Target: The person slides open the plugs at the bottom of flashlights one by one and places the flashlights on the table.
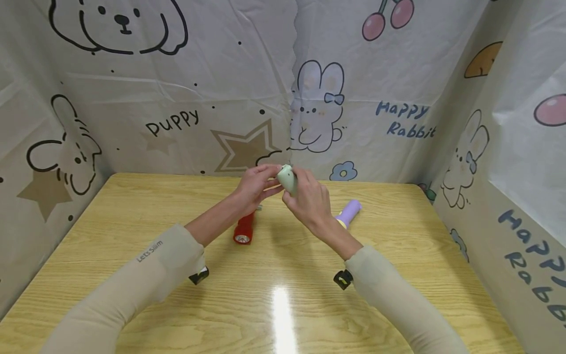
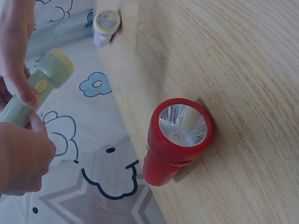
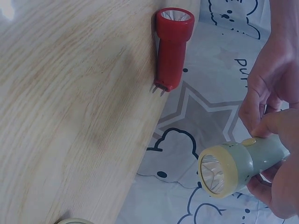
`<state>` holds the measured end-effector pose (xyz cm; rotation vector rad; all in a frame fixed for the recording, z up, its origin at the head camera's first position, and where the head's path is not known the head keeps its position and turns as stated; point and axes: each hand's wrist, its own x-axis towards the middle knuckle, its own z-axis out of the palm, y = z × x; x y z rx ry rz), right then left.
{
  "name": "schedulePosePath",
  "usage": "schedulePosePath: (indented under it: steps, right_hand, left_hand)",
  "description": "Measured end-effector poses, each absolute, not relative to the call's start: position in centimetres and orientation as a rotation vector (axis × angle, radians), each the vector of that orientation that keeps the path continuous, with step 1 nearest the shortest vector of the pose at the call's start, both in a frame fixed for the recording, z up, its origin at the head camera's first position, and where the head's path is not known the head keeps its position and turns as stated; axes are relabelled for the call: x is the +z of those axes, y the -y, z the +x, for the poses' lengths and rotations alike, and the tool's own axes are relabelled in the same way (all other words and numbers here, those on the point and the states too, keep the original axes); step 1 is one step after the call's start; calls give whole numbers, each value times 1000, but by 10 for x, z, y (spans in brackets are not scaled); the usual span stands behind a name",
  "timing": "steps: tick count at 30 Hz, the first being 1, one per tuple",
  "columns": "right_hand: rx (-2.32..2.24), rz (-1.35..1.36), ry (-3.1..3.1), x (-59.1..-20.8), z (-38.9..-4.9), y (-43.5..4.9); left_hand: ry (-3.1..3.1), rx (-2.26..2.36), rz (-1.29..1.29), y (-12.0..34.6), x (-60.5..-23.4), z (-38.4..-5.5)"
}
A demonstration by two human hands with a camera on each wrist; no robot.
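Note:
A pale green flashlight point(image 1: 287, 180) with a cream head ring point(image 3: 224, 171) and an oval switch point(image 2: 41, 86) is held up above the far part of the table. My right hand point(image 1: 310, 199) grips its body, thumb lying along the side near the switch. At the tail end, the thumb and fingertips of my left hand point(image 1: 253, 188) pinch it. The left fingertips are partly hidden behind the flashlight and the right hand. In the right wrist view its lens point(image 3: 211, 174) faces away from both hands.
A red flashlight point(image 2: 163, 154) lies on the wooden table point(image 1: 185, 314), two metal prongs point(image 3: 160, 87) sticking out of its tail. To the right lies a purple flashlight point(image 1: 350, 212) with a yellow head, partly behind my right wrist. Printed cloth walls point(image 1: 247, 88) enclose the table.

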<state>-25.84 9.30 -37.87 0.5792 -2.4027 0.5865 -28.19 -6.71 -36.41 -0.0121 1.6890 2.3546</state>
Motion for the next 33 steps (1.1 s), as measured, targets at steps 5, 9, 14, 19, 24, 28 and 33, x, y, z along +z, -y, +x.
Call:
schedulePosePath:
  steps: [5, 9, 14, 19, 24, 28, 33]
  right_hand:
    - [575, 586, 2400, -379, -258, -93]
    - [569, 584, 2399, -379, -258, -93]
    - [566, 579, 2396, -379, -258, -93]
    - [566, 576, 2398, -380, -258, -92]
    - [563, 577, 2409, -381, -257, -91]
    - [560, 577, 2413, -382, -258, -91]
    - [559, 576, 2404, -382, -257, -90]
  left_hand:
    - [-1692, 2357, -2, 67, -365, -283]
    - [-1695, 2358, -2, 67, -366, -284]
    - [-1707, 2348, -11, 68, -366, -284]
    - [-1701, 2345, -23, 68, -365, -283]
    - [-1700, 2337, -43, 69, -365, -283]
    - [-1698, 2334, -49, 69, -365, -283]
    - [-1696, 2330, -54, 70, -365, -284]
